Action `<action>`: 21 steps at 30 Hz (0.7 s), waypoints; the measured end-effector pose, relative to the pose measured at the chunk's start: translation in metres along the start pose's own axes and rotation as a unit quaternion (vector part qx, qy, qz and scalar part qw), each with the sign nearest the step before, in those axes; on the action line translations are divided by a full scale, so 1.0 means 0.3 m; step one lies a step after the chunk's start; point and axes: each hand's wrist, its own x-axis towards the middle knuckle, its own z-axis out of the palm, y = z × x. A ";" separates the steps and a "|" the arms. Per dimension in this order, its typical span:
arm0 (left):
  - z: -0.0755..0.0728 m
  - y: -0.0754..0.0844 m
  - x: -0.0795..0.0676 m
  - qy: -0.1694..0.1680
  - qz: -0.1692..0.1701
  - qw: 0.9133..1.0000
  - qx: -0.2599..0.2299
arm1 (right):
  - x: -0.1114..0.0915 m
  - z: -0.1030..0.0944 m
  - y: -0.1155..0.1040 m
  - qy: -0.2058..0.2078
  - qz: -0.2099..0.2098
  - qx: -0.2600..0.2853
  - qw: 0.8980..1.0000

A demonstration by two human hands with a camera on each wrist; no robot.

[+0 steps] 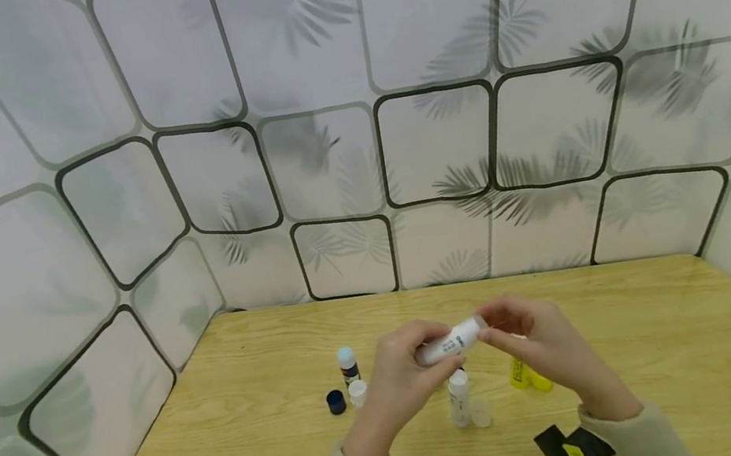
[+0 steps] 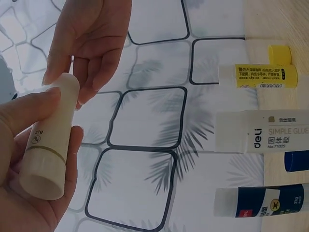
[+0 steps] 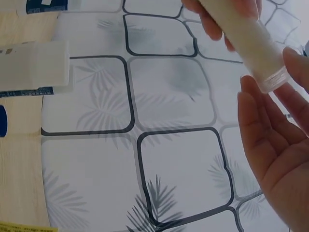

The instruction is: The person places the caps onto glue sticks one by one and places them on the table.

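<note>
My left hand [image 1: 405, 369] grips a white glue stick [image 1: 451, 342], held tilted above the table, thumb along its side in the left wrist view. At its far end my right hand [image 1: 544, 339] pinches the translucent ribbed tip with thumb and fingertips. Below the hands stands another white glue stick [image 1: 460, 400], uncapped, with a translucent cap [image 1: 482, 413] beside it. A navy glue stick [image 1: 348, 366] stands left of them, near a dark blue cap [image 1: 336, 402] and a white cap [image 1: 358, 392]. Partly behind my right hand are a yellow glue stick [image 1: 519, 373] and a yellow cap [image 1: 541, 381].
The wooden table [image 1: 252, 373] runs back to a patterned curtain [image 1: 326, 162] that also closes off both sides. Black pieces [image 1: 550, 444] show at the cuffs of both sleeves [image 1: 632, 441].
</note>
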 end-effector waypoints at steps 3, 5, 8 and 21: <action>0.010 -0.002 0.000 -0.001 -0.012 1.000 -0.006 | 0.001 0.005 -0.012 0.020 0.033 0.007 0.999; 0.017 -0.001 -0.001 -0.004 -0.020 1.000 -0.010 | 0.002 0.008 -0.022 0.035 0.053 0.018 0.998; 0.027 0.002 -0.001 -0.012 -0.031 0.999 -0.021 | 0.001 0.012 -0.039 0.056 0.078 0.028 0.995; 0.049 0.006 0.000 -0.049 -0.036 0.998 -0.032 | -0.005 -0.002 -0.064 0.121 0.124 0.004 0.985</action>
